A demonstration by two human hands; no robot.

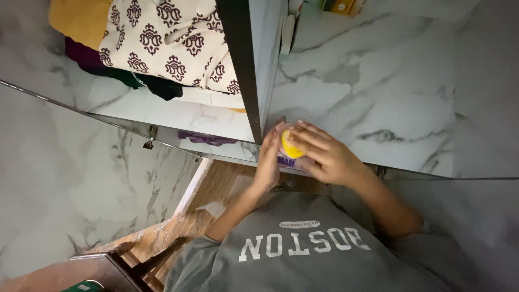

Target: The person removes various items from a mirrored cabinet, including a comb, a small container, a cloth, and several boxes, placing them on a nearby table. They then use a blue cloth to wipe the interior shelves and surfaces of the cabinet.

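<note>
Marble-look surface: white with grey veins, polished, soft sheen. Same veined, glossy finish on the panel left of the dark divider; the divider itself is matt and smooth, material unclear. Left of the divider, folded cloth: a cream fabric with maroon print, matt woven look; a mustard cloth and dark cloths beside it, all dull. Just right of the divider's lower end, the hands hold a smooth yellow object, plastic-like with slight shine, against a thin pinkish packet, perhaps film. Below the divider, wood-grain floor, glossy. Grey shirt: soft matt knit.
</note>
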